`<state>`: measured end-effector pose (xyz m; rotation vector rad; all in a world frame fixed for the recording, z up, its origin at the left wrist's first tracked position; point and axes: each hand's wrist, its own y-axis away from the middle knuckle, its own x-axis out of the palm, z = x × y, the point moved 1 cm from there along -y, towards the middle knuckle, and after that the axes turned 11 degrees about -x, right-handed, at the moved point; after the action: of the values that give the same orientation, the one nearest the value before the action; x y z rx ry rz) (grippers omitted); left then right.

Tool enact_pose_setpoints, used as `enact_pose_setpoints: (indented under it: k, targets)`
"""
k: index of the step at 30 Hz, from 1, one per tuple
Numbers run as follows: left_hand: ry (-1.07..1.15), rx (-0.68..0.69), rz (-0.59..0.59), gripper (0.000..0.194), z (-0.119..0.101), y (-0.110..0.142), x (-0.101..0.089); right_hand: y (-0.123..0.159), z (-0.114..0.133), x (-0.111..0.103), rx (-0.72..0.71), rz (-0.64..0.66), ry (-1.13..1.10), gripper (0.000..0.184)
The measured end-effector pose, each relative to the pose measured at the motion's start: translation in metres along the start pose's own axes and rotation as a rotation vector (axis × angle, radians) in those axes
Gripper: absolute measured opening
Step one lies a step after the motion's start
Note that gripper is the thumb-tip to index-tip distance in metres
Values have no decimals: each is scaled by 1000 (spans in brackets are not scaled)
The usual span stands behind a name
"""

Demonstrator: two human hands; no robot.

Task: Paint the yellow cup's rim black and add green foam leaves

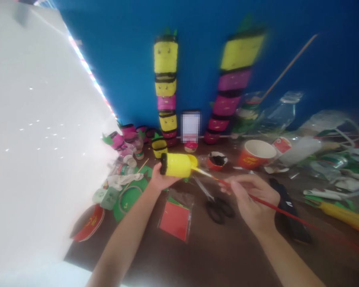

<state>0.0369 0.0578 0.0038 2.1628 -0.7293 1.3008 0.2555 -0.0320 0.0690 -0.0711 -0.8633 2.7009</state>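
My left hand (164, 180) is wrapped round a yellow painted cup (178, 165) with a black band at one end, held on its side above the table. Between the fingers of my right hand (253, 199) is a long red-handled paintbrush (266, 204), and its bristles touch or nearly touch the cup's yellow rim. Behind the brush stands a small red cup of black paint (217, 160). Below the two hands lie black-handled scissors (217, 209) and a clear packet of red paper (175, 220).
Two tall stacks of yellow and magenta cups (165, 85) rise against the blue wall. A red paper cup (257, 154), a clear plastic bottle (283, 111) and a yellow glue gun (342, 215) are on the right. At left are green paper (122, 203) and a red bowl (88, 224).
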Motion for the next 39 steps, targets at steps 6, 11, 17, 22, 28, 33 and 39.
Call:
enact_pose_setpoints:
  k: [6, 11, 17, 22, 28, 33, 39]
  targets:
    - [44, 11, -30, 67, -1, 0, 5, -2, 6, 1, -1, 87, 19, 6]
    - [59, 1, -15, 67, 0, 0, 4, -3, 13, 5, -42, 132, 7, 6]
    - [25, -14, 24, 69, 1, 0, 1, -5, 14, 6, -57, 166, 2, 1]
    - [-17, -4, 49, 70, 1, -1, 0, -7, 8, 4, -112, 179, -31, 5]
    - [-3, -7, 37, 69, 1, -1, -2, -7, 14, 6, -126, 196, 6, 5]
    - [-5, -6, 66, 70, 1, -1, -2, -7, 19, 7, -172, 187, 31, 8]
    - [-1, -2, 33, 70, 0, -1, 1, -4, 7, 3, -169, 148, 8, 5]
